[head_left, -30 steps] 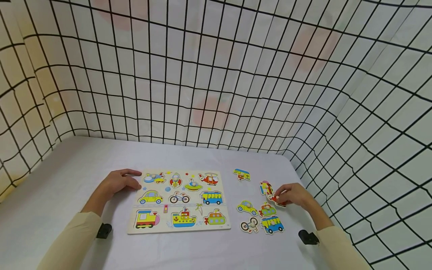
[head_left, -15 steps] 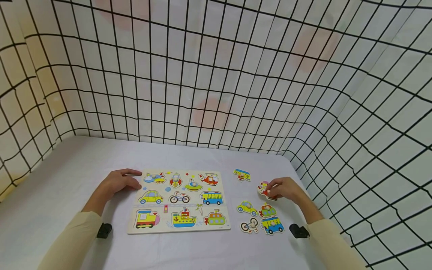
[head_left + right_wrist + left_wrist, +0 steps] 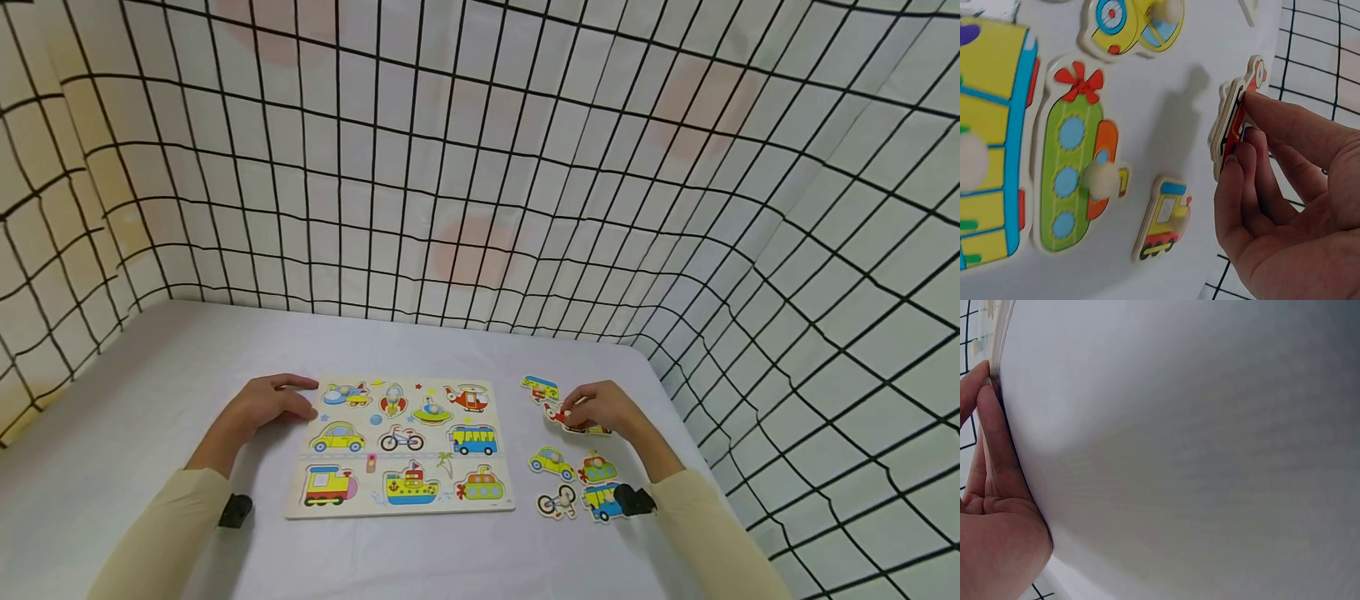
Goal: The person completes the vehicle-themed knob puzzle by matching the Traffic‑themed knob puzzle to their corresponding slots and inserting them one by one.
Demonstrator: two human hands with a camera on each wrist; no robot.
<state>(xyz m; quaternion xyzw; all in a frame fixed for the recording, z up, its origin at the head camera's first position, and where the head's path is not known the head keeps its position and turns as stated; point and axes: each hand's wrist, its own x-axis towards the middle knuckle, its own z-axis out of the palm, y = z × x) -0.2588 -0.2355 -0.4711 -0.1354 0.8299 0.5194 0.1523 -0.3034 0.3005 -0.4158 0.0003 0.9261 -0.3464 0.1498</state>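
My right hand pinches a red helicopter puzzle piece between thumb and fingers. In the right wrist view that helicopter piece is tilted on edge above the tabletop, its shadow apart from it. Partly behind the hand lies the train piece. On the left, my left hand rests at the wooden puzzle board, thumb and index finger touching its left edge. Knobbed airplane, rocket and flying saucer pieces sit in the board's top row; a helicopter picture shows at that row's right end.
Right of the board lie a ship piece, a yellow car, a green submarine, a bicycle and a blue bus, partly covered by the wrist camera. Black grid netting surrounds the white table.
My right hand has carried the helicopter piece left and away from me, off the train piece, toward the ship piece. The left hand stays at the board's edge.
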